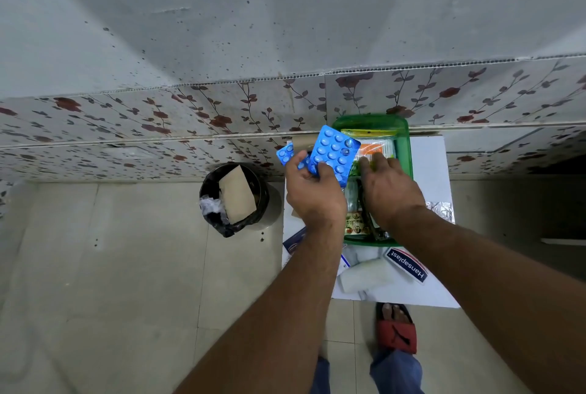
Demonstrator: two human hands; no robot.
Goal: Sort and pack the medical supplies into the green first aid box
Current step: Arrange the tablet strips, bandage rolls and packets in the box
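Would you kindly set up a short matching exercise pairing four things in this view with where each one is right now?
Things:
1. blue blister packs
2. Hansaplast box
3. brown cardboard piece
4. right hand

Places:
A. sticking out of the black bin on the floor
B. reaching into the green first aid box
C. on the white table, nearer the person than the green box
D. held in the left hand

Pairs: 1-D, 2-C, 3-A, 4-B
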